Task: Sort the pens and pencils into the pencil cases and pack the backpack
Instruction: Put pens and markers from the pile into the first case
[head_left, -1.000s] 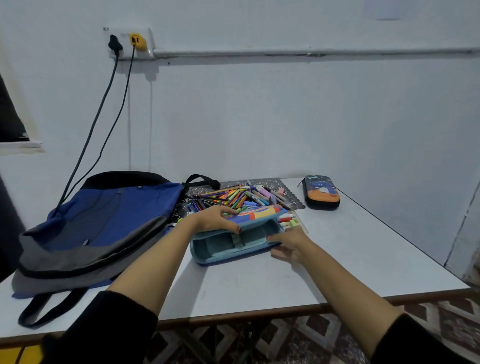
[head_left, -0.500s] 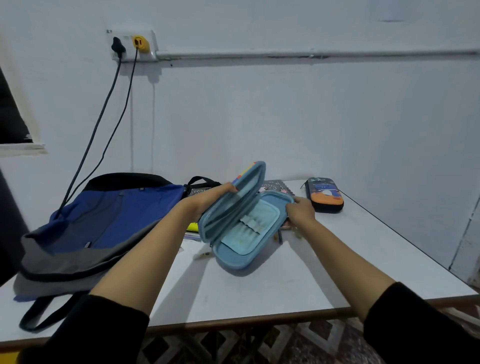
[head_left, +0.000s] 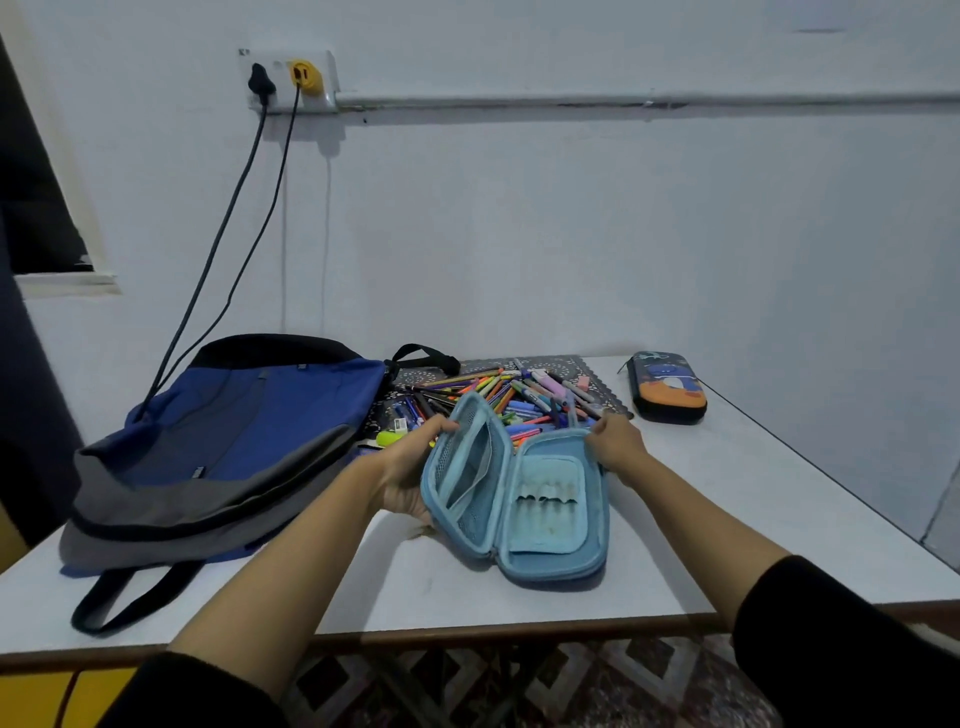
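Blue pencil case (head_left: 540, 499), open, looks light and stiff-shelled: best held by its rims. Left hand (head_left: 410, 467) grips the mesh lid; right hand (head_left: 615, 441) pinches the tray's far edge.

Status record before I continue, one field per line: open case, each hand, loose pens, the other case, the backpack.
blue pencil case: open on the table, lid half tilted up, no pens visible inside
left hand: grips the lid half
right hand: grips the far edge of the base half
pens and pencils: loose pile behind the open case, on a dark patterned sheet
second pencil case: closed, far right, apart from the pile
backpack: lying flat at left; cannot tell if it is zipped
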